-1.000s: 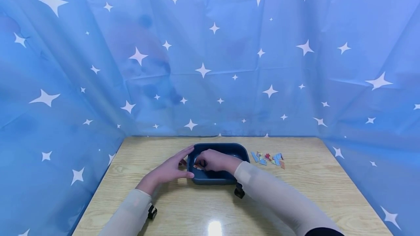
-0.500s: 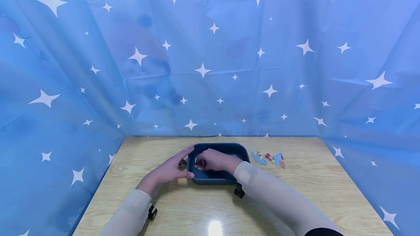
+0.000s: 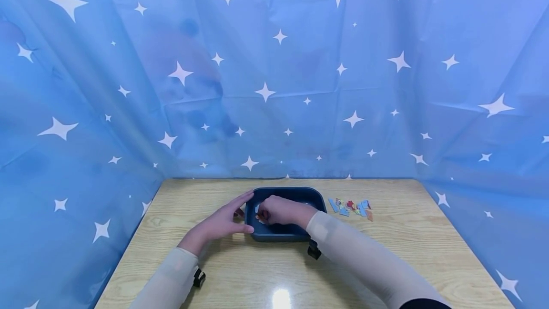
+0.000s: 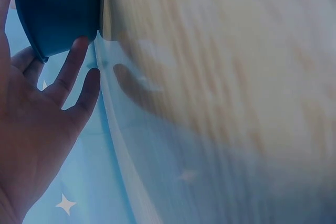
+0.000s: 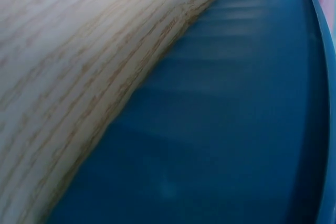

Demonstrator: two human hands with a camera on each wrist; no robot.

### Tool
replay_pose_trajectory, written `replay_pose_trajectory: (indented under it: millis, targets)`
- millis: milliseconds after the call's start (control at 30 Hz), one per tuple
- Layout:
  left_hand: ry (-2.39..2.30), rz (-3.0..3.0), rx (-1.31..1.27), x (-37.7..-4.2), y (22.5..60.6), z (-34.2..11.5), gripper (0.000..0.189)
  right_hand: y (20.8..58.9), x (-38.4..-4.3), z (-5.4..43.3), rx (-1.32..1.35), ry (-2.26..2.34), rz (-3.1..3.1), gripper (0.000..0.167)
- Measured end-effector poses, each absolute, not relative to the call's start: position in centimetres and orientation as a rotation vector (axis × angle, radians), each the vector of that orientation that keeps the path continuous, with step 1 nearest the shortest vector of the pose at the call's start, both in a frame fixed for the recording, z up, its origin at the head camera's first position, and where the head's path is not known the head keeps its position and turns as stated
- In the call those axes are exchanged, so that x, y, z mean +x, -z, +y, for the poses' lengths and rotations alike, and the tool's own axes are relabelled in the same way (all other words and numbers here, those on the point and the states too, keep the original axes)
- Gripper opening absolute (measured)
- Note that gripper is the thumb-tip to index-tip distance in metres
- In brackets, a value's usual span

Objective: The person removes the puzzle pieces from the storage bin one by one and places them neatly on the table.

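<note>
A dark blue rectangular tray (image 3: 286, 238) stands on the table, its side wall (image 5: 226, 114) filling much of the right wrist view. My left hand (image 3: 220, 223) rests at the tray's left end, with the thumb at the near corner and a finger along the far one. In the left wrist view its fingers (image 4: 71, 74) are spread, some touching the tray's outside. My right hand (image 3: 280, 210) reaches inside, fingers curled, pinching a small orange and white puzzle piece (image 3: 259, 217) near the left end. The hand hides most of that piece.
Several loose puzzle pieces (image 3: 350, 207), blue, red and yellow, lie right of the tray. The wooden table (image 3: 240, 275) ends at a blue curtain (image 3: 266, 123) with white stars, which hangs behind and at both sides.
The right hand's fingers have shifted slightly at the orange and white piece, and less of it shows. The left hand and the tray have stayed in place.
</note>
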State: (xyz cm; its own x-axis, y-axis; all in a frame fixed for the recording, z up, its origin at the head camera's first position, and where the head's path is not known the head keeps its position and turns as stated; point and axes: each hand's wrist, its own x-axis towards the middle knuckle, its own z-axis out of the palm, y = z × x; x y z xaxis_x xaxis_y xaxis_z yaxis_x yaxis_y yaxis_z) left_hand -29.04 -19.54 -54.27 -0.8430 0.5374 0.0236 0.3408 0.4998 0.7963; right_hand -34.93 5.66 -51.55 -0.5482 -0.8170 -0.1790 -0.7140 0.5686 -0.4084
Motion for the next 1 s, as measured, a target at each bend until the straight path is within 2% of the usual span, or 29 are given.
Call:
replay_pose_trajectory:
  millis: [167,800,1000]
  targets:
    - [-1.26,2.517,0.748,-29.1,54.4,-19.6,0.1,51.4,-34.6,5.8,-1.174,0.425,2.441,0.013]
    - [-1.258,2.515,0.748,-28.9,54.0,-19.4,0.1,51.3,-33.7,8.1,-1.187,0.462,2.46,0.024]
    - [-1.255,2.523,0.756,-28.9,53.8,-19.3,0.1,51.3,-33.6,9.2,-1.175,0.482,2.468,0.021]
